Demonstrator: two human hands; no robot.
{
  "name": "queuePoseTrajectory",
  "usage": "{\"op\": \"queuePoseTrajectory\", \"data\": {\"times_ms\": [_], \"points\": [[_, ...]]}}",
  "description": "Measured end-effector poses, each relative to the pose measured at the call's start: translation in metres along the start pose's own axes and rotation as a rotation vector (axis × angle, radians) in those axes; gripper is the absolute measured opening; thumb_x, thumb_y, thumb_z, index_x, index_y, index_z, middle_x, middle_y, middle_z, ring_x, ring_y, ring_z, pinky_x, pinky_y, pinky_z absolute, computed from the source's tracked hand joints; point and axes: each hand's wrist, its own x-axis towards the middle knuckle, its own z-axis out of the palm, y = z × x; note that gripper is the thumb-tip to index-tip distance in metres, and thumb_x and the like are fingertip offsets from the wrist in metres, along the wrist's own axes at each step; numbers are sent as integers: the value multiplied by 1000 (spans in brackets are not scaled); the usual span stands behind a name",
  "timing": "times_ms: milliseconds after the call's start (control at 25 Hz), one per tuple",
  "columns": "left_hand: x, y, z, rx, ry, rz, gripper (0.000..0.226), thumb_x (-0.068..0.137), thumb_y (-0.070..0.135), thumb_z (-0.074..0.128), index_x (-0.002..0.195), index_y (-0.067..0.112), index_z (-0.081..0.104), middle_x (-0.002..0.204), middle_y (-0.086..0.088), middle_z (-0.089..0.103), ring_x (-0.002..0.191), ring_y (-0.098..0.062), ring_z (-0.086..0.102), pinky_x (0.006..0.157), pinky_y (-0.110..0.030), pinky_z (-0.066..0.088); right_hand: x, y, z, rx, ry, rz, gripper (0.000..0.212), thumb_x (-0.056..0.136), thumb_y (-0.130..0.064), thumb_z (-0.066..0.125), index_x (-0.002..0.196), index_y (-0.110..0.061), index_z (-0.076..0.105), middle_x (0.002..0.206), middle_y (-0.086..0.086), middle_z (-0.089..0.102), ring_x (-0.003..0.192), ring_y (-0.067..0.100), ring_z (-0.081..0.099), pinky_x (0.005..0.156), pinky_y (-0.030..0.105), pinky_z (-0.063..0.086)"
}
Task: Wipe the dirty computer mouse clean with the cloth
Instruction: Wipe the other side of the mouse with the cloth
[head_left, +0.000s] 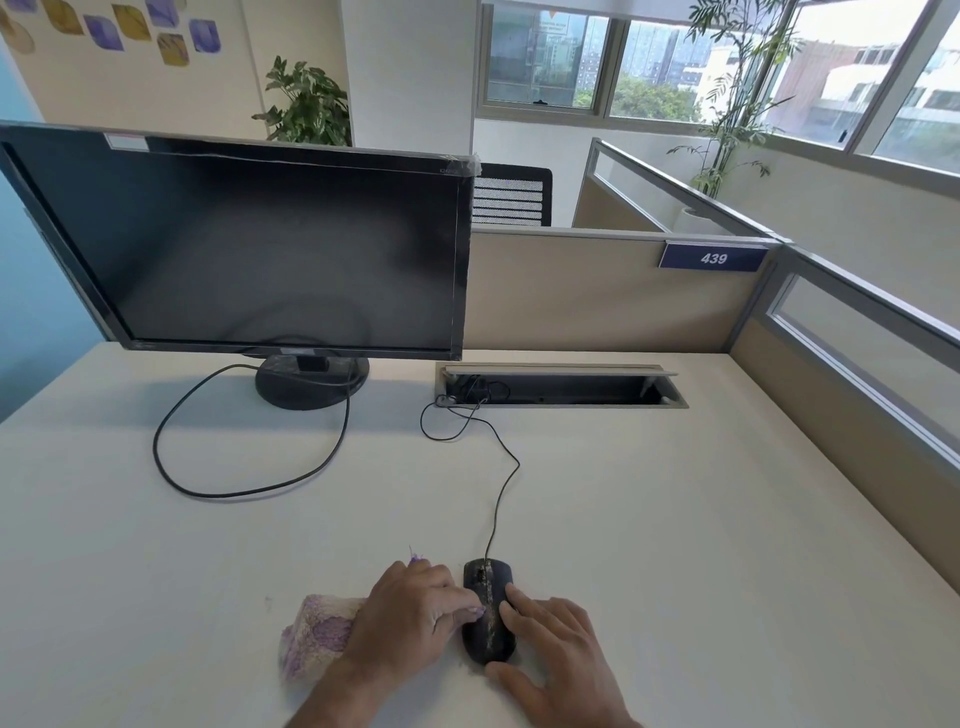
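A black wired computer mouse (487, 587) lies near the desk's front edge, with a pale streak of dirt running along its top. My right hand (558, 644) rests against the mouse's right side, thumb at its rear and fingers on its flank. My left hand (410, 618) lies flat on a purple and cream cloth (314, 631), its thumb touching the left side of the mouse. The cloth sticks out to the left of that hand, and a purple corner (416, 559) shows past the fingertips.
The mouse cable (503, 483) runs back to an open cable tray (561, 387) set into the white desk (701, 519). A dark monitor (249, 249) on a round stand sits at the back left, its cable (218, 488) looping over the desk. Beige partitions (597, 296) close the back and right.
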Motion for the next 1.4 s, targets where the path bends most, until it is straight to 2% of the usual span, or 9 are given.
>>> {"op": "queuePoseTrajectory", "data": {"times_ms": [240, 440, 720, 1040, 1400], "points": [[11, -3, -4, 32, -34, 12, 13, 78, 34, 86, 83, 39, 74, 68, 12, 61, 65, -11, 56, 65, -26, 33, 2, -1, 0, -15, 24, -7, 54, 68, -53, 82, 107, -17, 77, 129, -1, 67, 101, 11, 69, 91, 34, 43], [18, -3, -3, 49, -38, 24, 18, 74, 29, 90, 79, 37, 75, 65, 12, 59, 62, -11, 55, 56, -28, 44, 1, 1, 2, -3, 28, 5, 54, 64, -50, 86, 107, -20, 77, 129, -2, 67, 101, 10, 68, 92, 33, 43], [29, -7, 0, 55, -51, 24, 18, 74, 29, 90, 78, 36, 75, 63, 11, 57, 60, -12, 54, 55, -26, 42, 1, 4, 5, 10, 21, 11, 56, 65, -53, 86, 110, -22, 74, 133, -4, 64, 101, 10, 68, 93, 32, 43], [37, -13, 3, 54, -62, 23, 17, 76, 26, 88, 78, 34, 73, 63, 10, 55, 61, -14, 53, 58, -26, 36, 6, 1, 0, -30, 66, -44, 54, 59, -48, 88, 102, -16, 79, 125, 0, 69, 94, 12, 72, 87, 32, 46], [47, -20, 6, 45, -104, 16, 17, 78, 24, 87, 79, 34, 74, 63, 8, 55, 62, -16, 56, 55, -30, 42, 9, -3, -5, -79, 60, -58, 53, 60, -51, 85, 100, -15, 80, 122, 2, 71, 92, 11, 72, 87, 32, 46]]}}
